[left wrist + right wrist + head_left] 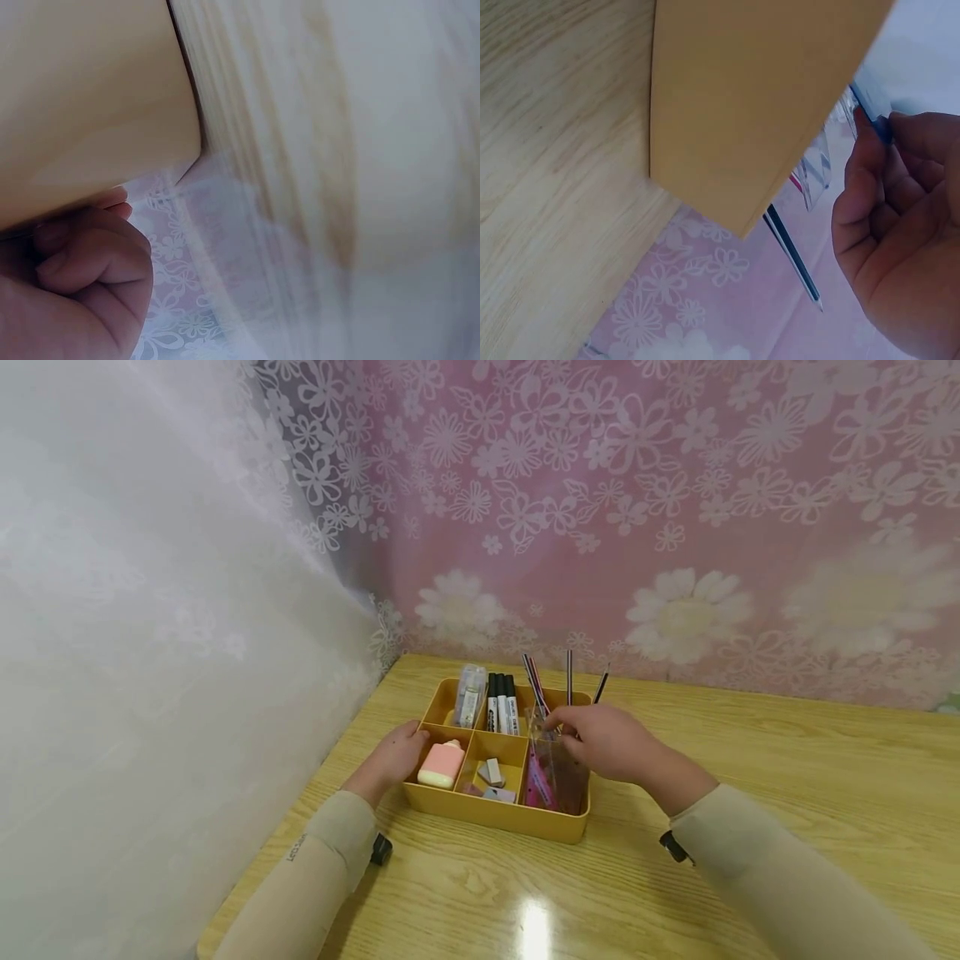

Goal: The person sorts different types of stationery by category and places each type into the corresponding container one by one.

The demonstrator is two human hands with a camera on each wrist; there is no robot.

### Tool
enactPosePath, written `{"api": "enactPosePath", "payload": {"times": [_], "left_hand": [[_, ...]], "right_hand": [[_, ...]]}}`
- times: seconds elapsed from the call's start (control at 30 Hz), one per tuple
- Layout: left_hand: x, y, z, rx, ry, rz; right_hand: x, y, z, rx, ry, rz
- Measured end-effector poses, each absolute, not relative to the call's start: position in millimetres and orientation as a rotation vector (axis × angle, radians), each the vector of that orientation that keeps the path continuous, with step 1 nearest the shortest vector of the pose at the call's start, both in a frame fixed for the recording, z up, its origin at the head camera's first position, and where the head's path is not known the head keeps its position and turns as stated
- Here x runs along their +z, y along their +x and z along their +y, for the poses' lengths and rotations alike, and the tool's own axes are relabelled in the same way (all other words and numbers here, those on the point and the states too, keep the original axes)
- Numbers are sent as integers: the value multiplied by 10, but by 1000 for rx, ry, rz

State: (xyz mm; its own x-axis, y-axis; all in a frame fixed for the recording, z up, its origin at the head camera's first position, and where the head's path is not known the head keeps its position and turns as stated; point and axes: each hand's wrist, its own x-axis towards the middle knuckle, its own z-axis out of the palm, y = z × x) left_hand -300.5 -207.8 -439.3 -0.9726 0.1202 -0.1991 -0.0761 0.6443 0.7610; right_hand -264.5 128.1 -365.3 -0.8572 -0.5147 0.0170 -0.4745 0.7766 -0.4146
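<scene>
A yellow desk organizer (487, 810) with several compartments stands on the table. At its left side, my left hand (393, 753) grips the wall, and the left wrist view has curled fingers (97, 259) against it. Over the right front compartment, my right hand (611, 743) pinches a clear, bluish flat plastic piece (870, 112) between thumb and fingertips; its lower part is hidden behind the organizer wall in the right wrist view. A pink ruler-like piece (538, 781) lies in that compartment.
Other compartments hold a pink-and-cream bottle (442, 764), several erasers (492, 772), black-capped markers (502, 706) and a clear case (470, 693). Pencils (570, 677) stick up at the back right. A white curtain (187, 652) hangs left, a pink floral one (600, 527) behind.
</scene>
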Motion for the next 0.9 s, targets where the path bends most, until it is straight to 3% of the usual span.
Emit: {"api": "enactPosePath", "payload": {"times": [0.5, 0.9], "left_hand": [[-4392, -2977, -2045, 1260, 62, 2614], [-4374, -3076, -1973, 1094, 70, 2696]], "right_hand": [[-3729, -2653, 1273, -437, -867, 3001], [-3657, -2481, 1728, -514, -755, 3034]]}}
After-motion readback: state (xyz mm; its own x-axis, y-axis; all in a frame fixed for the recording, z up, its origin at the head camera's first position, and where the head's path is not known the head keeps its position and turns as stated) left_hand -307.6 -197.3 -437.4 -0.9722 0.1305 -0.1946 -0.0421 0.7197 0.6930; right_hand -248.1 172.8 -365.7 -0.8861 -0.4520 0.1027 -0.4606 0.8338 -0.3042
